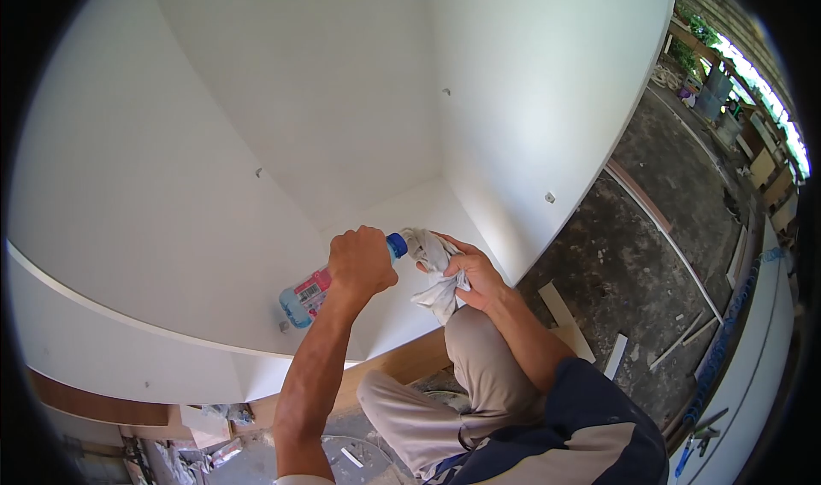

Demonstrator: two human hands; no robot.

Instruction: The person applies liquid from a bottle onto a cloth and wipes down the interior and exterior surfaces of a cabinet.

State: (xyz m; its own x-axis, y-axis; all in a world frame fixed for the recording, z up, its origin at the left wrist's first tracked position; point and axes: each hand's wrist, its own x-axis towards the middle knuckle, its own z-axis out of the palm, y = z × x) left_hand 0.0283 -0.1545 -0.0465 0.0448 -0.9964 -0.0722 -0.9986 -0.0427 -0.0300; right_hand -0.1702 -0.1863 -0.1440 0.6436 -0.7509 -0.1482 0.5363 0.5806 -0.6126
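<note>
- Shirt [569, 438], dark blue and beige; right sleeve nearest the camera.
- Trousers [492, 361], pale; one raised knee just below the cloth, partly blocking the cabinet's front edge.
- Left hand [363, 265]: closed around the bottle's upper part, hiding much of it.
- Bottle [310, 292]: clear plastic, pink label, tilted, base toward lower left; held before the cabinet interior. Blue cap [397, 245] at the cloth's edge; contact cannot be told.
- Right hand [481, 275]: fingers and thumb gripping the cloth.
- Cloth [438, 286]: white, bunched, one end hanging toward the knee.
- Cabinet [530, 74]: white panels to left, back and right; the right panel screens part of the floor. Small metal fittings [549, 198] on its inner faces.
- Debris [201, 464]: mixed scraps at lower left.
- White offcut [615, 357] and a paler board [566, 321], on the floor to the right.
- Floor [633, 228]: dark, stained; long narrow strip [680, 263] lying across it.
- Coiled blue hose [734, 335], along a white panel [753, 399] at far right.
- Grey-blue container [712, 93], amid clutter at the yard's edge; greenery [701, 30] beyond.
</note>
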